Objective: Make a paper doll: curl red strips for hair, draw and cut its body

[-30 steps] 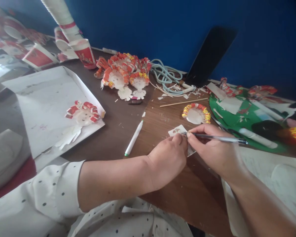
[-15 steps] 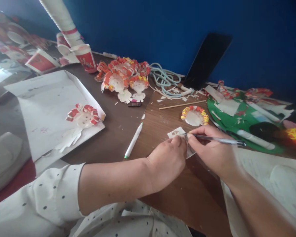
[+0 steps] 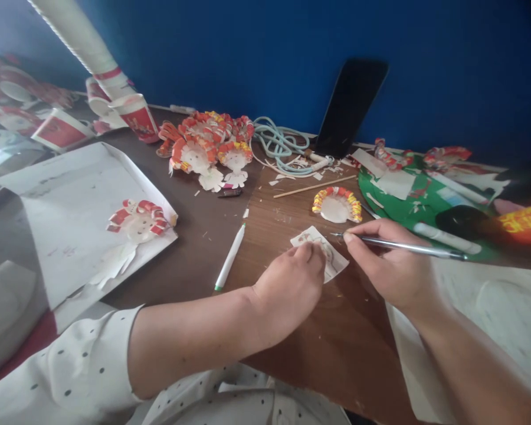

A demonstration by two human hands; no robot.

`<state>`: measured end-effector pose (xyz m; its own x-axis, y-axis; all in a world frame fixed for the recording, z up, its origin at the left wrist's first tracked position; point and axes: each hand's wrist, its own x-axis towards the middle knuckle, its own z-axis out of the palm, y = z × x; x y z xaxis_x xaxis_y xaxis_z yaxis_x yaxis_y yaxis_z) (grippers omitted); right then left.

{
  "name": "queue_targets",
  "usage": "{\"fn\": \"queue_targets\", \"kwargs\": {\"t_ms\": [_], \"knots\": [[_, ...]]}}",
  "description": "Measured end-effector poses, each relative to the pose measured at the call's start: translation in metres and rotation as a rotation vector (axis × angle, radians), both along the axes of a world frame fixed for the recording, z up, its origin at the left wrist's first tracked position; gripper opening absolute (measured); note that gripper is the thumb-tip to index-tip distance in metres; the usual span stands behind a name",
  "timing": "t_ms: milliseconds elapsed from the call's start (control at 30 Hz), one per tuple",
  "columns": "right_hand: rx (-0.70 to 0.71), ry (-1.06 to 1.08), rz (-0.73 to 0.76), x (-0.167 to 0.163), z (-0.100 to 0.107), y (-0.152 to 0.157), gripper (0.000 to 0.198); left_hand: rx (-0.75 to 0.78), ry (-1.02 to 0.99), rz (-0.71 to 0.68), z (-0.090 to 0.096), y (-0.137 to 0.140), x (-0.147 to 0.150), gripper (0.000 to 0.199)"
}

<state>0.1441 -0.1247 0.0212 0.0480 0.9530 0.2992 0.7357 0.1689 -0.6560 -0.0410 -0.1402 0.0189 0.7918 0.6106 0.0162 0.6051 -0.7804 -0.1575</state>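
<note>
My left hand [image 3: 289, 290], its fingers curled together, pins a small piece of paper [image 3: 336, 267] to the table and covers its middle. Brownish marks show on the part of the paper that is visible. My right hand [image 3: 392, 268] grips a slim pen [image 3: 411, 248] between thumb and fingers. The pen's tip is just right of the paper's upper edge. Just beyond the paper lies a round white paper piece [image 3: 335, 209] rimmed with folded red and yellow paper. A white marker [image 3: 230, 257] with green ends rests left of my left hand.
Several paper figures [image 3: 194, 154] are heaped at the back beside a pale blue cord [image 3: 278, 141]. A dark phone [image 3: 354, 103] leans on the blue wall. A thin stick [image 3: 314, 186], a green sheet [image 3: 429, 209], paper cups [image 3: 137, 118] and a white paper tray [image 3: 75, 195] surround the workspace.
My right hand has drawn the pen back to the right, away from my left fingers. More of the paper now shows. The whole view has shifted slightly.
</note>
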Motion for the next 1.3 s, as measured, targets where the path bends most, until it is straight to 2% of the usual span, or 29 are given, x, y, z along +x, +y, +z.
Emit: {"fn": "queue_targets", "kwargs": {"t_ms": [433,1300], "knots": [[-0.015,-0.054,0.064,-0.0065,-0.0079,0.0012,0.015,-0.011,0.000,0.004,0.0030,-0.0005,-0.0004,0.036],[-0.037,-0.107,0.037,-0.0070,-0.0012,-0.0023,0.010,-0.016,0.000,0.016,0.0020,-0.0008,-0.0006,0.035]]}}
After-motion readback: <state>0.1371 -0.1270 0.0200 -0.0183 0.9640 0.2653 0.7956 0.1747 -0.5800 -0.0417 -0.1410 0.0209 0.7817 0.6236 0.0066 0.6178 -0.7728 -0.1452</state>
